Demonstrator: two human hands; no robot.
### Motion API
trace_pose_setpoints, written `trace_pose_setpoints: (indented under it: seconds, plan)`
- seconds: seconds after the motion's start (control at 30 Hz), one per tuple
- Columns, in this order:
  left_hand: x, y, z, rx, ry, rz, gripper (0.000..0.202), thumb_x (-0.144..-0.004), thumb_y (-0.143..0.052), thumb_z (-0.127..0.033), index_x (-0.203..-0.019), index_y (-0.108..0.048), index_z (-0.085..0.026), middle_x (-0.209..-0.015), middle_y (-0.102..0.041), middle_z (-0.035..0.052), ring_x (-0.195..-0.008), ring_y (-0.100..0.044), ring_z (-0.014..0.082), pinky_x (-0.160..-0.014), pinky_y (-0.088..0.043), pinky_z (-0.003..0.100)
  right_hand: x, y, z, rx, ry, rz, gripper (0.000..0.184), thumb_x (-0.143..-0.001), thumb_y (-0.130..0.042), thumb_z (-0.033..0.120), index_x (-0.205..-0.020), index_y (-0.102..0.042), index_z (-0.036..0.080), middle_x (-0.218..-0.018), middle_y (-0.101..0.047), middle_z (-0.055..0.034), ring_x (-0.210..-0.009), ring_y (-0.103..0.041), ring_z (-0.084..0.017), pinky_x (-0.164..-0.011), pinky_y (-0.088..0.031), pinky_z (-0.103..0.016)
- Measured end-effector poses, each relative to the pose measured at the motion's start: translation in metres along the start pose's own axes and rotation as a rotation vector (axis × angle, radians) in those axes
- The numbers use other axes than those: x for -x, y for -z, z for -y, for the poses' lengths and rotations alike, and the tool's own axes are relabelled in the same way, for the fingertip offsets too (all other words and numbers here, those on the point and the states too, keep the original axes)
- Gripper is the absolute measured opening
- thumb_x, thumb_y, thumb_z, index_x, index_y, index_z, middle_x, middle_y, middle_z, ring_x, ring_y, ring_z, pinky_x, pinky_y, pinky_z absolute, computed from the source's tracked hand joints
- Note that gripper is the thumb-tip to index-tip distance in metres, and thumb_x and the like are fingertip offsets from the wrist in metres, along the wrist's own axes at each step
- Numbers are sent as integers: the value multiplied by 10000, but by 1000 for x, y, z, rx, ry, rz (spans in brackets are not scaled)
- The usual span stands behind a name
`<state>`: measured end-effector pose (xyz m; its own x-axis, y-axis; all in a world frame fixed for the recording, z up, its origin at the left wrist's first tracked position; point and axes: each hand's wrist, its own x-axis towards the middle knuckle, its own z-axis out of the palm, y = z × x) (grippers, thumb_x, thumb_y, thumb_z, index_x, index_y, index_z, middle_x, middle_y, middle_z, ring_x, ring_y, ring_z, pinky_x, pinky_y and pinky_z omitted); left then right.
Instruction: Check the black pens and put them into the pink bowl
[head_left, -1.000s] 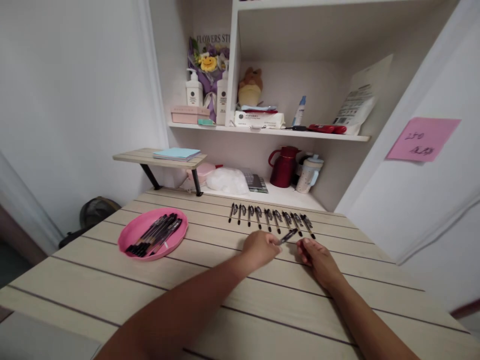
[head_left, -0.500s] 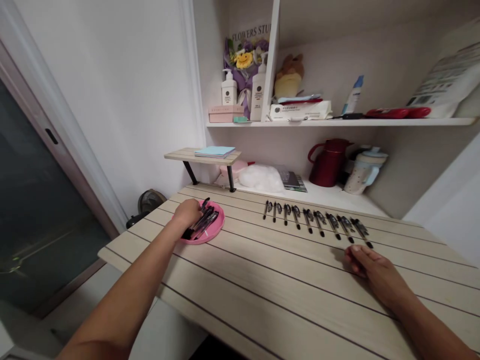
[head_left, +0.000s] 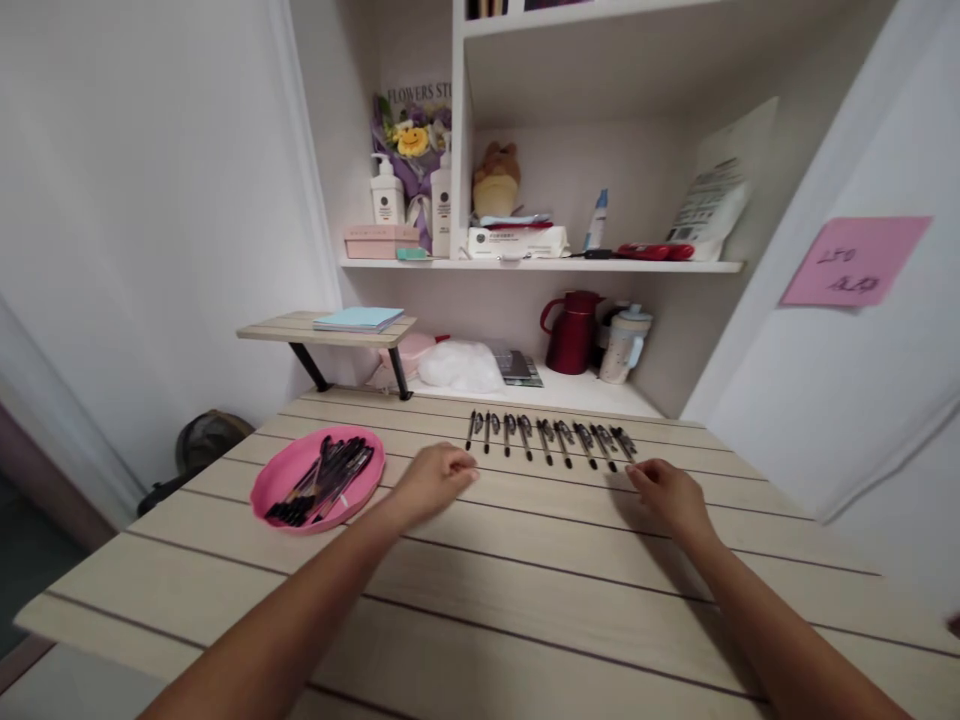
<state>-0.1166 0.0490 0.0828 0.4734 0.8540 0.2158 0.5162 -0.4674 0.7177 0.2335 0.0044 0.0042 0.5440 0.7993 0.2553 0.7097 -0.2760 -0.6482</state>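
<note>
Several black pens (head_left: 551,440) lie side by side in a row across the wooden table (head_left: 525,590). More black pens are piled in a pink tray (head_left: 274,482) at the left. My left hand (head_left: 435,478) hovers between the tray and the row's left end, fingers loosely curled, and I see nothing in it. My right hand (head_left: 667,492) rests on the table just below the row's right end. Its fingers are bent and its fingertips are close to the last pen.
Behind the table a white shelf unit holds a red jug (head_left: 570,333), a cup (head_left: 621,345), bottles (head_left: 388,192), a plush toy (head_left: 496,178) and boxes. A small wooden riser (head_left: 326,328) carries a blue notebook. A pink sticky note (head_left: 855,260) hangs on the right wall.
My left hand carried a pen from the row to the pink tray, left it there and came back toward the row. My right hand stayed near the row's right end.
</note>
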Motion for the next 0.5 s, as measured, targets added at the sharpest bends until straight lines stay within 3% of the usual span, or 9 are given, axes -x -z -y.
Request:
trace_pose_setpoints:
  seconds: [0.1, 0.23, 0.37, 0.5]
  plan:
    - [-8, -54, -15, 318, 66, 208, 275, -684, -561, -350, -830, -680, -149, -804, -664, 49, -714, -575, 153, -632, -412, 238, -24, 6, -8, 292, -41, -8, 283, -754, -449, 382, -772, -609, 149, -751, -657, -140, -752, -606, -261, -607, -395, -307]
    - [-19, -108, -31, 566, 233, 324, 269, -640, -601, -331, -793, -666, -119, -655, -623, 35, -560, -507, 97, -531, -368, 213, -41, -1, -9, 337, -102, 23, 316, -748, -461, 350, -850, -606, 89, -866, -640, -235, -866, -600, -326, -662, -414, -352]
    - [-26, -139, -44, 699, 324, 342, 214, -619, -615, -311, -715, -639, -122, -616, -602, 27, -538, -511, 88, -515, -361, 206, -48, -7, -4, 269, -111, 3, 244, -725, -494, 301, -828, -602, 108, -874, -639, -217, -894, -595, -316, -690, -422, -350]
    - [-31, -155, -43, 828, 365, 271, 251, -629, -622, -343, -732, -627, -113, -601, -585, 24, -513, -495, 80, -512, -361, 209, -45, -7, 6, 114, -92, -16, 209, -752, -453, 306, -748, -578, 138, -787, -640, -168, -817, -600, -265, -633, -425, -310]
